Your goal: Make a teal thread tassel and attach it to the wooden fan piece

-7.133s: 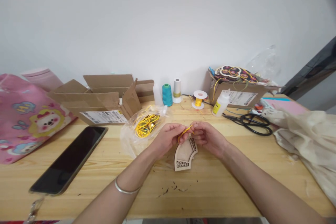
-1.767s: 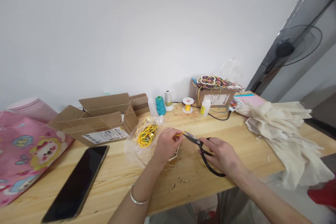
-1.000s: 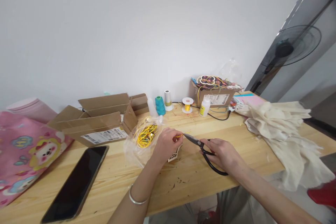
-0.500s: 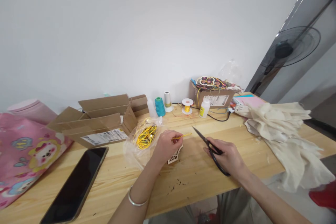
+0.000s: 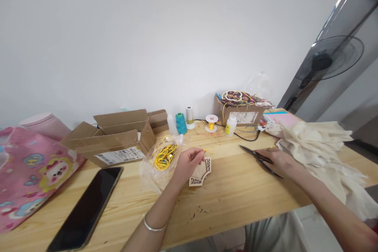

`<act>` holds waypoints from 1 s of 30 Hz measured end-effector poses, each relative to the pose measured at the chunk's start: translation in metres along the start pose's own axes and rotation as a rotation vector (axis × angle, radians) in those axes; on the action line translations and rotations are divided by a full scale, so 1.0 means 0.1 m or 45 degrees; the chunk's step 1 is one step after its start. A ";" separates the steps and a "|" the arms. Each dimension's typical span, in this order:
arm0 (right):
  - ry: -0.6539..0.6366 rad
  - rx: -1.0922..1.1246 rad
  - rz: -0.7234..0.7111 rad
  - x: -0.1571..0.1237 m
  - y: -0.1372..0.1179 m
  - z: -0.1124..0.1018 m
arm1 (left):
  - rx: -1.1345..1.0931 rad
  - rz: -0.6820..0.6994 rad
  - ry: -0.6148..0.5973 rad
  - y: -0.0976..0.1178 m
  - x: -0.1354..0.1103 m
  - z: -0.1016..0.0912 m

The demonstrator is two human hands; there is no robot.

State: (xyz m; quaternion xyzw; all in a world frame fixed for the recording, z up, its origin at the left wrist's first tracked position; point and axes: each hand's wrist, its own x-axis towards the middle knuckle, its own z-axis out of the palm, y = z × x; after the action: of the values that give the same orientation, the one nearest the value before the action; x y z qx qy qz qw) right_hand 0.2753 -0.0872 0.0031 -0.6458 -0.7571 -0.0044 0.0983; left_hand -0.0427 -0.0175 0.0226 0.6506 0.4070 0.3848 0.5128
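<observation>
Yellow cord, pinched in the left fingers, could slip if they slacken; whether the right fingers grasp the scissors is unclear.

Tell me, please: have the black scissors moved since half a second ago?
Yes: the scissors, at the right hand, moved right; their tip was left of the white bottle and is now right of it.

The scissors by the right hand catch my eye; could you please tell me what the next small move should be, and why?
I'd probably lift the right hand off the scissors: they appear to lie on the table, while the left hand alone pinches the yellow cord by the wooden piece.
</observation>
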 end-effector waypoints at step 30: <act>0.240 1.933 0.047 1.01 -1.12 0.23 | 0.041 0.097 0.063 -0.15 0.30 0.47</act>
State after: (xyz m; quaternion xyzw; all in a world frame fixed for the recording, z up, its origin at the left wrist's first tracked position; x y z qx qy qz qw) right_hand 0.1474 -0.0036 0.0101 -0.4106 -0.5298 0.4638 0.5793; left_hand 0.0093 -0.0042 0.0025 0.6641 0.4006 0.4133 0.4772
